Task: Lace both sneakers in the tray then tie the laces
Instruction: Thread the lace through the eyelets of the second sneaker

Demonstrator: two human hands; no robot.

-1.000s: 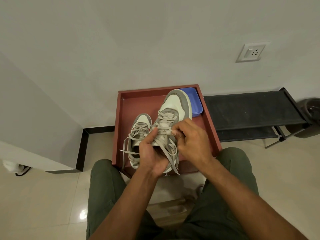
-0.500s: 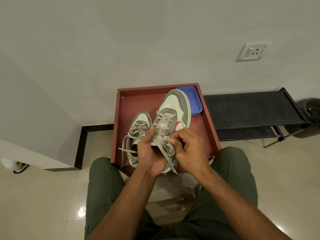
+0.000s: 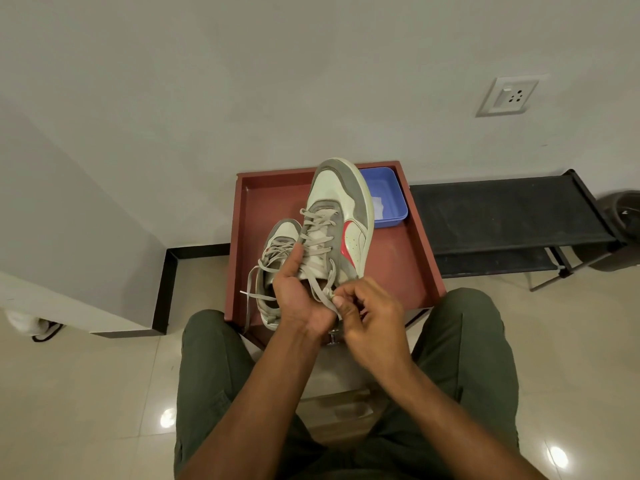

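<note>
Hands both engaged, I note. Left hand (image 3: 298, 292) grips the raised sneaker (image 3: 337, 220) at its collar, thumb laid along the lacing. Right hand (image 3: 367, 313), fingers curled, pinches the grey lace (image 3: 323, 294) near the top eyelets. Second sneaker (image 3: 275, 261) lies in the red tray (image 3: 408, 258), beside a blue container (image 3: 388, 199).
</note>
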